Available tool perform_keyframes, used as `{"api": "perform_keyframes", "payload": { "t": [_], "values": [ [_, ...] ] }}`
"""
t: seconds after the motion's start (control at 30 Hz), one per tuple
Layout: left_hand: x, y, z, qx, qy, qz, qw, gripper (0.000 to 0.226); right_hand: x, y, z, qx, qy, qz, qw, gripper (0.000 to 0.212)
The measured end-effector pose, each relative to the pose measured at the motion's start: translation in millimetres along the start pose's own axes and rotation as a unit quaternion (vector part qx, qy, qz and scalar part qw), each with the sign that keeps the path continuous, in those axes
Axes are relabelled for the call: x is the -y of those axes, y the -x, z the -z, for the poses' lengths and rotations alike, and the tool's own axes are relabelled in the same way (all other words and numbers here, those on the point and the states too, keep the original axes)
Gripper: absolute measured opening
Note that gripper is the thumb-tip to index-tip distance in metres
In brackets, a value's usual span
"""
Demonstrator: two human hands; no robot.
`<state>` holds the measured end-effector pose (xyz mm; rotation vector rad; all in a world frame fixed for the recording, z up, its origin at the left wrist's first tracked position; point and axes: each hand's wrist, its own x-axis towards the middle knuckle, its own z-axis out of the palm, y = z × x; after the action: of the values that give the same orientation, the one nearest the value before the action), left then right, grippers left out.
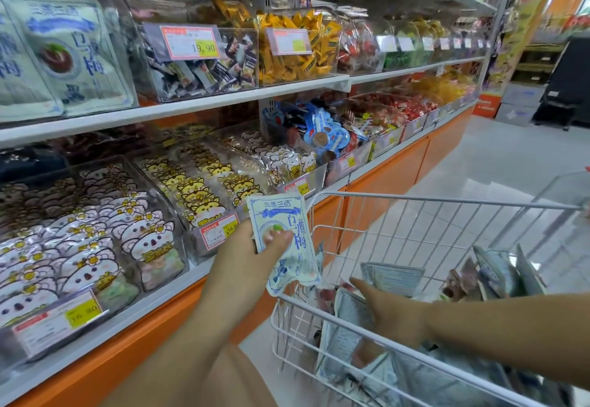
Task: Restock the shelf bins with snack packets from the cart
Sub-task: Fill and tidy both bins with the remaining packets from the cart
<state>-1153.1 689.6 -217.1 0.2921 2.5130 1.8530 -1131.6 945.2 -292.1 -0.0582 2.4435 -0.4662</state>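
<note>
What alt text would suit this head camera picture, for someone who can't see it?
A person's left hand holds a white-and-blue packet above the rim of a wire cart, beside shelf bins of snacks. The right hand reaches down among more packets in the cart.

Cart [447, 201]: smooth, white-coated metal wire. Shelf bins [178, 247]: clear, glossy hard plastic bearing paper price tags [191, 43]. Snack packet [282, 211]: glossy printed plastic film, slightly crinkled; floor [498, 157]: polished tile.
</note>
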Motion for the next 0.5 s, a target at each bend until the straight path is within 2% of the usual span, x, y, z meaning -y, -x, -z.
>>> {"api": "perform_keyframes", "payload": {
  "t": [0.1,0.17,0.2,0.27,0.3,0.43,0.5],
  "values": [
    [1.2,1.0,0.2,0.002,0.004,-0.001,1.0,0.017,-4.0,-7.0,-5.0,0.009,0.02,0.012,1.0,0.146],
    [1.3,2.5,0.4,0.004,0.006,-0.008,1.0,0.016,-3.8,-7.3,-3.7,0.001,0.028,0.008,1.0,0.142],
    [1.2,3.5,0.4,0.002,0.005,-0.011,1.0,0.015,-3.3,-6.8,-0.7,-0.004,0.026,0.008,1.0,0.127],
    [0.8,4.2,1.2,-0.004,0.009,-0.01,1.0,0.011,-0.2,-4.9,6.4,-0.043,0.002,0.029,0.999,0.074],
    [0.7,4.7,2.0,-0.005,0.013,-0.008,1.0,0.01,0.5,-3.4,11.7,-0.063,-0.024,0.046,0.997,0.064],
    [-2.5,6.3,12.1,-0.008,0.048,0.009,0.999,0.011,-1.7,8.3,46.5,-0.178,-0.144,0.141,0.963,0.066],
    [-4.6,5.2,21.5,-0.022,0.094,0.04,0.994,0.012,5.9,21.9,69.2,-0.268,-0.12,0.209,0.933,0.068]
  ]
}}
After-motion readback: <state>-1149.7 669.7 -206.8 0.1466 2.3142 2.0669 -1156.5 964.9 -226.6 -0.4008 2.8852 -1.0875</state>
